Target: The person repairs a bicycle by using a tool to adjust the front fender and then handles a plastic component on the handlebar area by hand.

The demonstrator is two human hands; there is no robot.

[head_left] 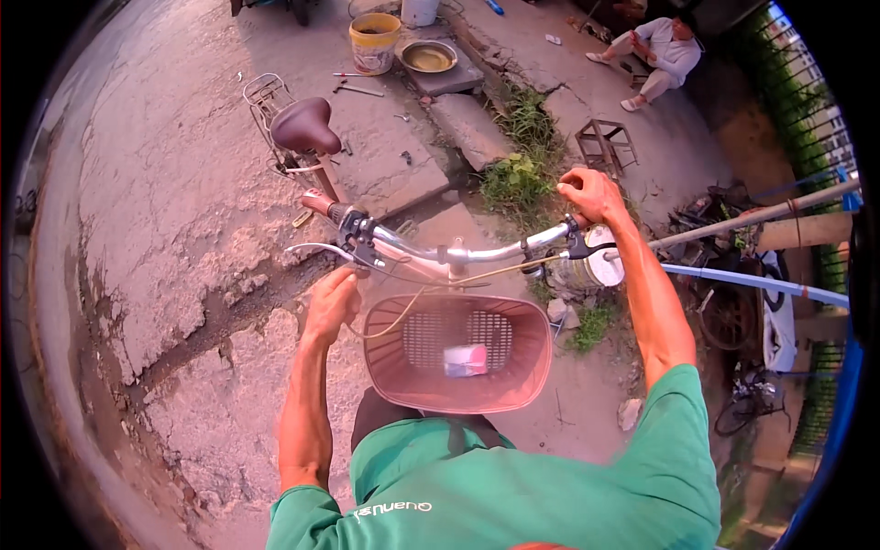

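A bicycle stands in front of me, its chrome handlebar [495, 251] crossing the middle of the view and its basket toward me. My right hand [591, 194] is curled over the right end of the handlebar and hides the grip there. Just below the left brake lever [316, 247], my left hand [332, 305] is closed, fingers bent; whatever it pinches is too small to tell. A tan cable [403, 316] loops close by. In the brown plastic basket [383, 367] lies a small pink and white item [466, 360]. The brown saddle [306, 126] is at the far side, beyond the left brown grip [317, 201].
A yellow bucket [374, 44], a metal basin [429, 57] and a hammer-like tool [359, 90] are at the back. A person [674, 55] sits at the far right near a small frame [606, 147]. Poles [752, 282] and piled parts stand on the right; the concrete is cracked.
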